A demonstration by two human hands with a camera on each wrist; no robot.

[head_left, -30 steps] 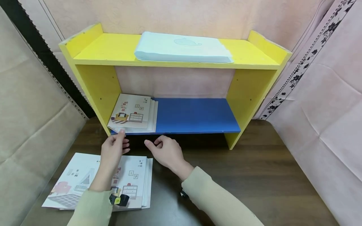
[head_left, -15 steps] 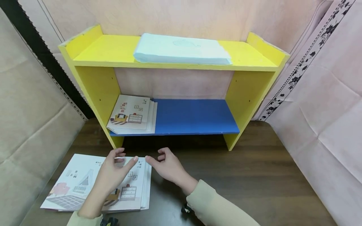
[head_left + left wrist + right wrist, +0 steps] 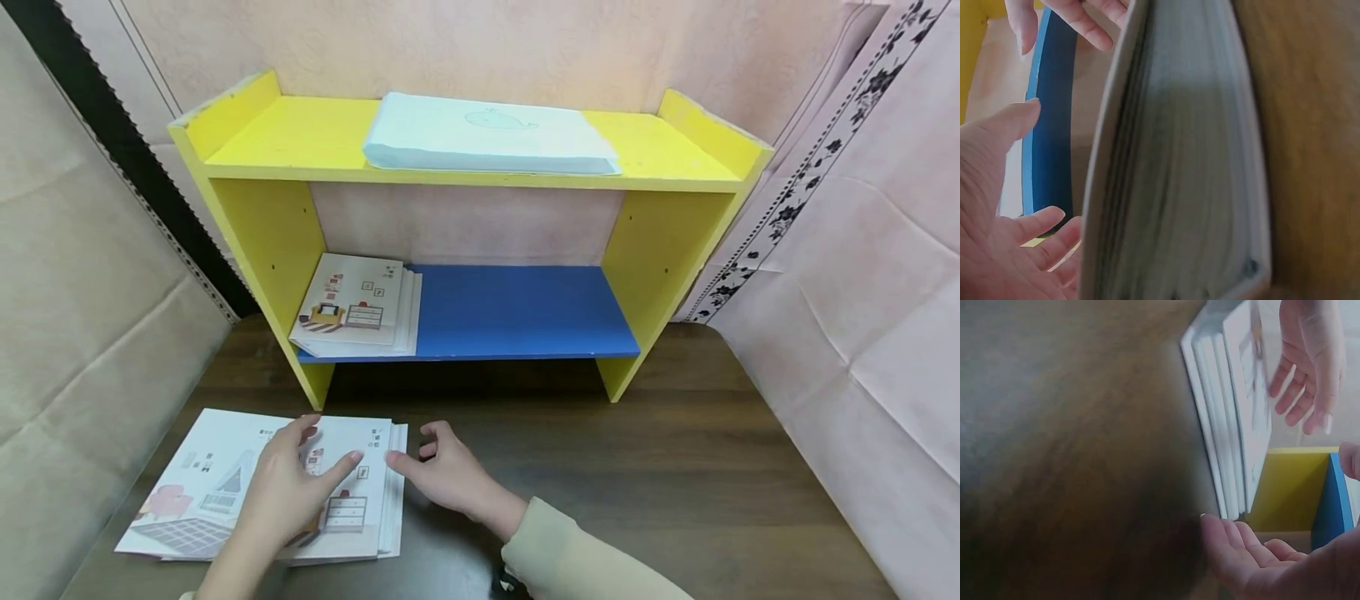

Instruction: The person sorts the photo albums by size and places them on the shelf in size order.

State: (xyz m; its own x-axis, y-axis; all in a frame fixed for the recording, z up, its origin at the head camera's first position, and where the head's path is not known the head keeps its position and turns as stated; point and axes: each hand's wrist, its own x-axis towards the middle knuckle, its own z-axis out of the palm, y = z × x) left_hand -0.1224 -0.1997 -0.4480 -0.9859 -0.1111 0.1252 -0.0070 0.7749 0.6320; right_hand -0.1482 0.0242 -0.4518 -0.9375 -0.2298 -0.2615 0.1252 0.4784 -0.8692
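A stack of white illustrated books (image 3: pixel 348 542) lies flat on the table, its covers printed with small drawings. Over this stack, my left hand (image 3: pixel 288 487) is held with thumb and fingers spread, holding nothing. My right hand (image 3: pixel 453 475) is at the stack's right side, thumb tip by the edges of the books, fingers loosely bent. The left wrist view has the page edges (image 3: pixel 1179 156) close up, with the left fingers beside them. Seen from the right wrist, the layered book edges (image 3: pixel 1216 425) stand just beyond the right fingertips (image 3: pixel 1213 528).
Behind the stack stands a yellow shelf unit (image 3: pixel 675 242) with a blue lower shelf (image 3: pixel 517 312). Similar books (image 3: pixel 352 300) are piled at that shelf's left end. A light blue package (image 3: pixel 491 133) with a whale drawing lies on top. Pale cloth (image 3: pixel 862 292) hangs around the wooden table (image 3: pixel 675 483).
My left hand has come back from the books on the shelf, down over the table stack, and its fingers have spread. My right hand has moved down toward the stack's right edge.
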